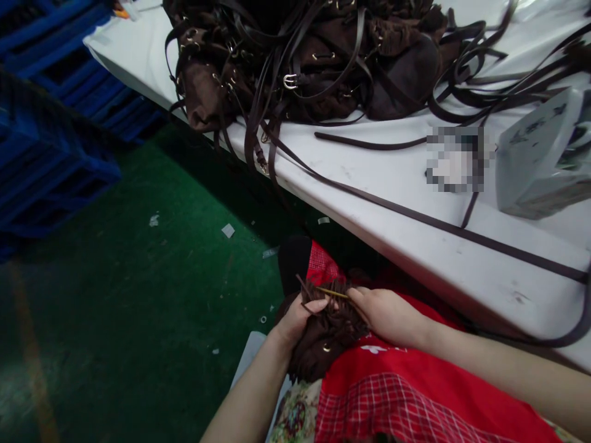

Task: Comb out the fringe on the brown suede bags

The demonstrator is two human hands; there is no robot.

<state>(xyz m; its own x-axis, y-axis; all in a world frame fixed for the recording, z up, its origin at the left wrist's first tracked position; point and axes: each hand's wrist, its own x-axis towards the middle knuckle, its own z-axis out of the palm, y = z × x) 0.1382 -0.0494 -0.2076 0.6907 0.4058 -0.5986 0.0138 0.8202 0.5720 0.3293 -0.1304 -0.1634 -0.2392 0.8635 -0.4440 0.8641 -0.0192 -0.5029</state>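
Note:
A dark brown suede bag [314,352] with gathered fabric and a small gold eyelet lies on my lap. My left hand [298,320] is closed on its bunched edge, the thumb pressed over the folds. A thin dark cord [302,284] sticks up near that thumb. Across the gathers runs a slim brass-coloured rod [331,293], pointing left out of my right hand [385,314]. The right fingers are pinched round the rod's near end, close to the bag's top. Whether they also grip fabric is hidden.
On the white table [351,218] lie a pile of similar brown bags [323,67], loose straps [415,215] and a pale plastic container [530,166]. Blue pallets [55,166] are stacked at left. Scraps dot the green floor [175,307]. A red apron [415,381] covers my lap.

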